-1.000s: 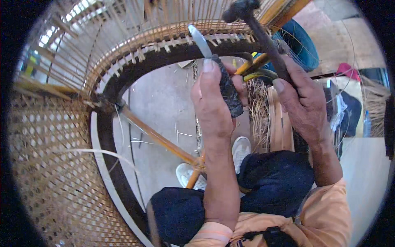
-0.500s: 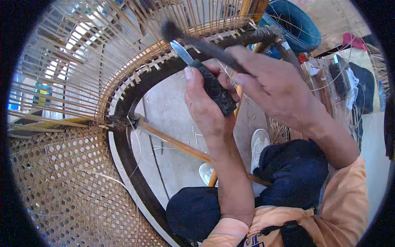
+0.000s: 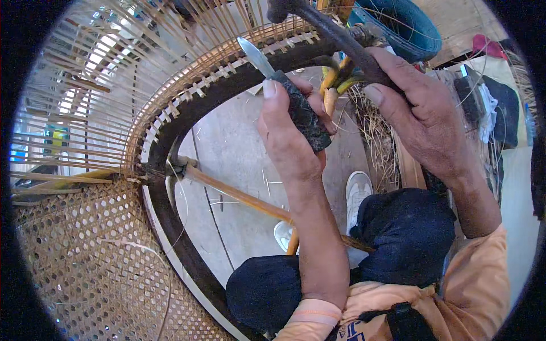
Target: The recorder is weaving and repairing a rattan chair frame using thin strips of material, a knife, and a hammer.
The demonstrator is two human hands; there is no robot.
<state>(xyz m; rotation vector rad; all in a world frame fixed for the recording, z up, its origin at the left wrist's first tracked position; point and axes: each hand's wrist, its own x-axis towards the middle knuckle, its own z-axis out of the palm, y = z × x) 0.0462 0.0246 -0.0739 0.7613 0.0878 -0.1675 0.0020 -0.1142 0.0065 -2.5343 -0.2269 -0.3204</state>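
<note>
My left hand is closed around the black wrapped handle of a short knife. Its pale blade points up and to the left, and my thumb lies along the handle near the blade. My right hand grips a dark hammer, raised to the right of the knife, with its head by the top edge. Beneath both tools curves the dark frame of a rattan piece. Light cane strips are wrapped over the frame's edge, and the blade tip sits above them in the view.
Long loose strands fan out at the upper left, above a woven cane panel. A bamboo-coloured pole crosses below the frame. A blue bucket stands at the upper right, with a heap of fibre scraps nearby.
The hammer has swung up and right, away from the knife, and my right hand has moved right with it. The knife has risen slightly in my left hand.
</note>
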